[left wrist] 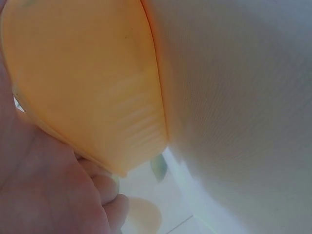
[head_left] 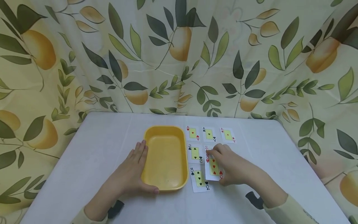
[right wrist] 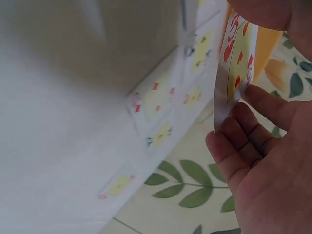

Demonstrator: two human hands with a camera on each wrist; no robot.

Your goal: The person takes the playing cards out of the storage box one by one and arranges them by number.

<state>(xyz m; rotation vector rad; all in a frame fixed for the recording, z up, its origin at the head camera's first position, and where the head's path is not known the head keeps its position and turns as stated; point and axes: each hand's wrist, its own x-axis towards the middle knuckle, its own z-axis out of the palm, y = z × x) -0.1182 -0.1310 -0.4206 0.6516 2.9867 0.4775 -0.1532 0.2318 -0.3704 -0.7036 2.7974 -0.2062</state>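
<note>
My left hand point(head_left: 131, 171) rests along the left side of a yellow plastic tray point(head_left: 165, 155), fingers straight, thumb by its near edge. In the left wrist view the palm lies against the tray's outer wall point(left wrist: 87, 87). My right hand point(head_left: 233, 165) pinches a three of hearts playing card point(head_left: 213, 168) between thumb and fingers. In the right wrist view this card point(right wrist: 237, 63) stands tilted above the table. It overlaps a red two point(head_left: 207, 147), mostly hidden in the head view, and the right edge of a black three point(head_left: 199, 178).
Along the tray's right side lie face-up cards: an ace of hearts point(head_left: 192, 133), a black ace point(head_left: 209, 134) and an ace of diamonds point(head_left: 227, 135) at the back, with a two of clubs point(head_left: 195, 153) in front. A patterned curtain point(head_left: 179, 62) hangs behind the white table point(head_left: 92, 149).
</note>
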